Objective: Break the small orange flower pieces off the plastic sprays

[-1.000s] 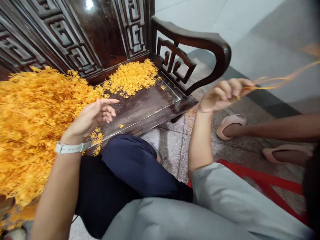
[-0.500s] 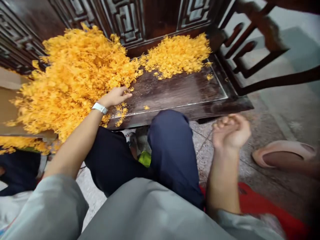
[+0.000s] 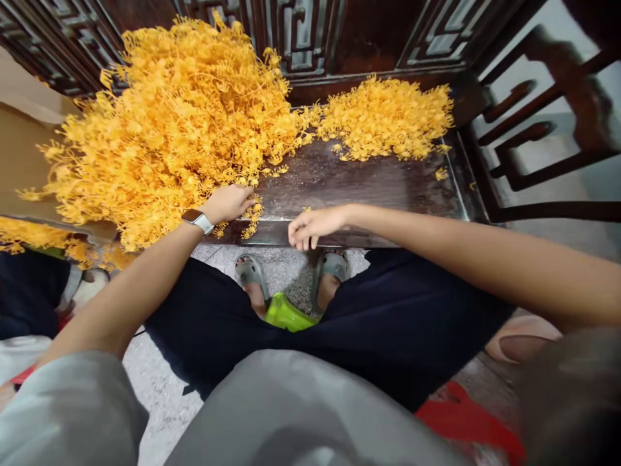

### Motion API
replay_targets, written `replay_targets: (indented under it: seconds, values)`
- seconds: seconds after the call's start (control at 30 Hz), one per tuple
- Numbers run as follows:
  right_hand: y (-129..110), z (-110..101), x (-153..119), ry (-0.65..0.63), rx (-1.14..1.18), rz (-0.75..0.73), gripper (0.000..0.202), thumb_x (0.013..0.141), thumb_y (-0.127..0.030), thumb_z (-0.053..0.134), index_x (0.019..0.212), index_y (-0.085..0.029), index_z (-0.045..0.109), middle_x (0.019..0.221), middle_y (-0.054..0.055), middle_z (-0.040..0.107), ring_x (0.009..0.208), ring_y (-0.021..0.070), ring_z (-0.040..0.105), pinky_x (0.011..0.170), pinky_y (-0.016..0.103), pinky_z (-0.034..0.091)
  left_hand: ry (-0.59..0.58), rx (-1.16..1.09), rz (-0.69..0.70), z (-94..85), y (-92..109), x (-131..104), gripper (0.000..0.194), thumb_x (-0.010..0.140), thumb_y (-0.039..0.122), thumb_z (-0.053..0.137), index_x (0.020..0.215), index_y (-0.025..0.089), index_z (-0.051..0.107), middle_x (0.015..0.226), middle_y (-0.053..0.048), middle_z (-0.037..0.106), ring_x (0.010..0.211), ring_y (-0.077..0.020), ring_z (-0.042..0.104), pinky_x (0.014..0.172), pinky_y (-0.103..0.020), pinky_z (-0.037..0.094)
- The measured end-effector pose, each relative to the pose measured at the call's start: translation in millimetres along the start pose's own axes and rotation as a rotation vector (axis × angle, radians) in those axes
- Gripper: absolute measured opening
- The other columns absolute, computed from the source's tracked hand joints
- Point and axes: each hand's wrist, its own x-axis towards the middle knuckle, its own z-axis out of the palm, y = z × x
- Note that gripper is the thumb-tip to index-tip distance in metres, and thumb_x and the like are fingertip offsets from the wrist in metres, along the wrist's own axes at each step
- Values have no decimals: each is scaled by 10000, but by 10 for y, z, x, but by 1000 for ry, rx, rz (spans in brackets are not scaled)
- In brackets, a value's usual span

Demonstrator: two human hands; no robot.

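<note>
My left hand [image 3: 228,202], with a watch on its wrist, rests against the front of a big heap of yellow plastic flower sprigs [image 3: 179,123]. Its fingers are bent together, and what they hold, if anything, I cannot make out. Just below its fingertips a loose yellow sprig [image 3: 252,218] hangs at the edge of the dark wooden bench [image 3: 349,184]. My right hand [image 3: 314,228] is over the bench's front edge, palm down, its fingers loosely bent and apart with nothing visible in them. A tiny yellow piece [image 3: 306,209] lies right behind it.
A smaller pile of yellow flower pieces [image 3: 388,120] is at the back right of the bench. A carved backrest [image 3: 301,39] and armrest [image 3: 548,129] bound it. Cardboard [image 3: 24,155] stands at left. Below are a green stool [image 3: 286,314] and a red object [image 3: 466,421].
My right hand has come in from the right side to the bench's front edge. My knees have spread apart, and the view has shifted. My left hand stays by the heap, fingers more closed.
</note>
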Motion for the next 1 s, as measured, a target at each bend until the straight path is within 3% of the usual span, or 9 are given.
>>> replay_targets:
  seconds: [0.13,0.23,0.33,0.47,0.57,0.67,0.73,0.83,1.0]
  values:
    - [373,-431,203,896,5,182,117,893,-202,635,975,-163,709,1094,147,772,1094,306,714,975,455,574,180,-156,64,-54,-107,10,308,1084,390,481,1015,184,699,1024,-137,743,960,-279,694,886,-408,536]
    - [420,-661,145,1174,-120,147,182,873,-225,664,1049,-190,696,1184,141,741,1224,337,668,1109,538,510,421,-440,77,-139,-204,82,254,1044,402,584,917,195,658,823,-71,678,737,-210,616,739,-362,516]
    - [157,-612,60,1035,52,-117,159,946,-365,670,1015,-223,650,1169,113,731,1165,292,684,1054,490,562,592,-732,73,-267,-208,235,332,1044,512,634,905,211,611,721,-18,592,618,-155,545,609,-299,466]
    - [-376,-365,-66,688,499,-369,518,909,-756,682,1044,-263,596,1026,74,735,1001,260,727,843,386,637,725,-905,125,-492,122,408,406,1072,603,594,966,211,603,788,-26,616,678,-157,644,626,-284,520]
    - [-542,-327,-143,616,560,-433,546,841,-745,799,1000,-270,582,869,29,704,844,225,709,724,350,620,667,-785,105,-672,518,361,451,1104,633,502,1052,211,651,955,-63,690,908,-217,736,762,-343,592]
    - [-471,-454,-204,716,472,-506,489,816,-615,902,926,-265,578,753,-20,648,697,173,615,641,330,567,520,-602,28,-817,730,218,566,1150,641,259,1294,268,660,1204,-59,709,1187,-273,723,925,-449,597]
    - [-400,-562,-268,787,401,-544,445,837,-566,898,887,-269,571,706,-36,608,636,163,562,602,332,533,531,-563,-6,-849,666,153,618,1156,616,138,1463,314,581,1361,-58,668,1322,-296,674,1011,-495,569]
    - [-368,-665,-411,874,330,-619,387,877,-525,857,861,-285,554,692,-38,569,599,170,534,576,342,502,612,-553,-18,-757,320,161,597,1117,664,297,1566,314,477,1539,-99,585,1417,-321,604,1120,-490,524]
    - [-385,-708,-595,973,319,-764,365,860,-492,868,867,-288,566,733,-47,565,622,154,546,572,313,482,444,-313,9,-398,-136,309,775,1020,679,526,1648,249,383,1721,-182,427,1603,-380,370,1298,-548,333]
